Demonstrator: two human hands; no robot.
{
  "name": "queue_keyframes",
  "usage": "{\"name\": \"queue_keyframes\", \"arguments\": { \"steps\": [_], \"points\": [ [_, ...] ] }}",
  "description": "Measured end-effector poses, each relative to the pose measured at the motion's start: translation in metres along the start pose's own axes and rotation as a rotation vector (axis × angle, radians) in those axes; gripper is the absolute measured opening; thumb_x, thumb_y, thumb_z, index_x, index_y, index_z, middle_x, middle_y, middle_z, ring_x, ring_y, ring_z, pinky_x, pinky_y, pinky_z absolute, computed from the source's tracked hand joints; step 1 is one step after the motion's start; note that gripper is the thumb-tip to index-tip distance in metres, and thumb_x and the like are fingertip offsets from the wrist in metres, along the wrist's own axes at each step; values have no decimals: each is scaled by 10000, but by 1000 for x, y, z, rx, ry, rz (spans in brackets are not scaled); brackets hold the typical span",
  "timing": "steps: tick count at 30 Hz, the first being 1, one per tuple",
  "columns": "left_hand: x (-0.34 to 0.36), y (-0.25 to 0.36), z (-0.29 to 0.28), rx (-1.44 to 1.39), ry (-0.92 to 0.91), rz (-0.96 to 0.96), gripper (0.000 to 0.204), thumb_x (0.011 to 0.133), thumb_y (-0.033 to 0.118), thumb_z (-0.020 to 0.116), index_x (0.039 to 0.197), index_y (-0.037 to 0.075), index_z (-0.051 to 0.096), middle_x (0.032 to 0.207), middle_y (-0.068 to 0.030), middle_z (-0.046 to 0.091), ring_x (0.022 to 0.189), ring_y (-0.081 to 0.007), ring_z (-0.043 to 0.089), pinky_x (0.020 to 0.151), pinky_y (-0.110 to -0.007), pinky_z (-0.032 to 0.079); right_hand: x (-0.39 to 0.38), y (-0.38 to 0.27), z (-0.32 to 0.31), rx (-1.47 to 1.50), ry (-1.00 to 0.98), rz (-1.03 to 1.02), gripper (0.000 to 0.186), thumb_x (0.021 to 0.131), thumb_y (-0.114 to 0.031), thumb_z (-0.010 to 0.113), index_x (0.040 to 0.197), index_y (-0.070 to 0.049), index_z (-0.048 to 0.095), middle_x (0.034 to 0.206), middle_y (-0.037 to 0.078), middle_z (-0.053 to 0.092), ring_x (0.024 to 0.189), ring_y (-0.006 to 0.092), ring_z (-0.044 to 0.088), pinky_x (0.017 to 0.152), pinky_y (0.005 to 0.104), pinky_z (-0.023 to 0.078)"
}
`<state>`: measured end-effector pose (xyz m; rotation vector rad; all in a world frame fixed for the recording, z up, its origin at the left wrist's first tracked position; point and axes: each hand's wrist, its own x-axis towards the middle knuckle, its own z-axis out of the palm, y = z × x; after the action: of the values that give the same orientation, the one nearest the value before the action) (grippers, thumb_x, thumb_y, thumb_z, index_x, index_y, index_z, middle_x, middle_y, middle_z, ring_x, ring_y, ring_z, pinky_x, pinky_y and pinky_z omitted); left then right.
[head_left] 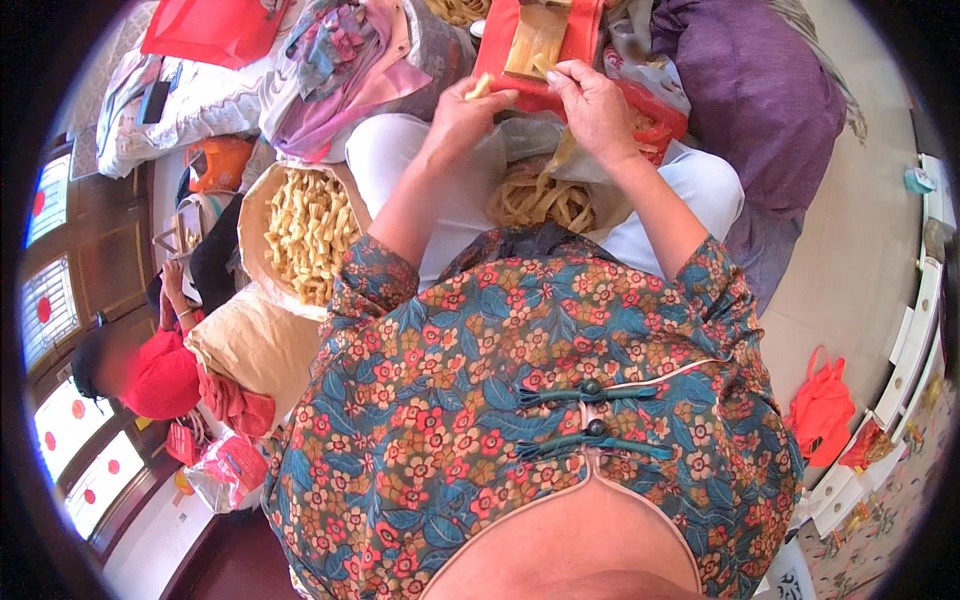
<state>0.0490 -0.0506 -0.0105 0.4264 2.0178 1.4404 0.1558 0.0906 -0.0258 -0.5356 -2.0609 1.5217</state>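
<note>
One floral-print blouse (400, 430) with two round dark buttons (595, 428) fills six o'clock. At twelve, the left hand (462, 122) pinches one short, pale-yellow piece (480, 87); the right hand (598, 115), thumb and forefinger narrowed, pinches a second, near one flat wooden board (530, 45). One heap of flat tan strips (540, 203) lies at one o'clock; one tan-rimmed container (248, 235) at ten holds yellow knotted pieces (312, 235), too many to count.

Wearer's bare hands (462, 122): two. Pale yellow pieces (480, 87) at the fingertips: two. Tan tray (252, 240): one. Yellow knots (308, 228) therein: apparently dozens, too crowded to count. Co-worker (160, 380): one. Round dark buttons (590, 386): two.
</note>
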Motion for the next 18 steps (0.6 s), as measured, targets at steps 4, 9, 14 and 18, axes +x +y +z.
{"name": "queue_keyframes", "arguments": {
  "steps": [4, 9, 14, 18],
  "points": [
    [-42, -13, 13, -286, -454, -466, 437, 879, 501, 463, 661, 124, 438, 583, 34, 390, 482, -76, 345, 442, -233, 257, -33, -31, 9, 229, 4, -218, 131, 818, -94, 602, 935, -39, 624, 844, 125, 625, 714, 252, 608, 662, 318, 480],
    [-40, -16, 23, -826, -151, -466, 341, 947, 342, 382, 962, 44, 547, 811, -63, 594, 663, -166, 577, 612, -294, 498, -58, -21, 22, 186, -26, -449, 151, 823, -103, 614, 961, -42, 624, 788, 116, 609, 656, 193, 578, 656, 287, 468],
    [-42, -11, 14, -737, -160, -381, 166, 902, 183, 476, 912, 37, 554, 819, -51, 587, 680, -153, 563, 599, -289, 476, -66, -24, 30, 374, -130, -112, 162, 874, -169, 558, 875, -9, 583, 687, 116, 586, 614, 173, 564, 603, 298, 455],
    [-46, -21, 18, -528, -276, -325, 167, 880, 140, 484, 911, 4, 575, 787, -48, 587, 685, -124, 565, 626, -265, 461, -45, -34, 20, 247, -6, -152, 244, 898, -219, 504, 762, -16, 507, 610, 127, 524, 553, 176, 536, 532, 336, 418]
  ]
}}
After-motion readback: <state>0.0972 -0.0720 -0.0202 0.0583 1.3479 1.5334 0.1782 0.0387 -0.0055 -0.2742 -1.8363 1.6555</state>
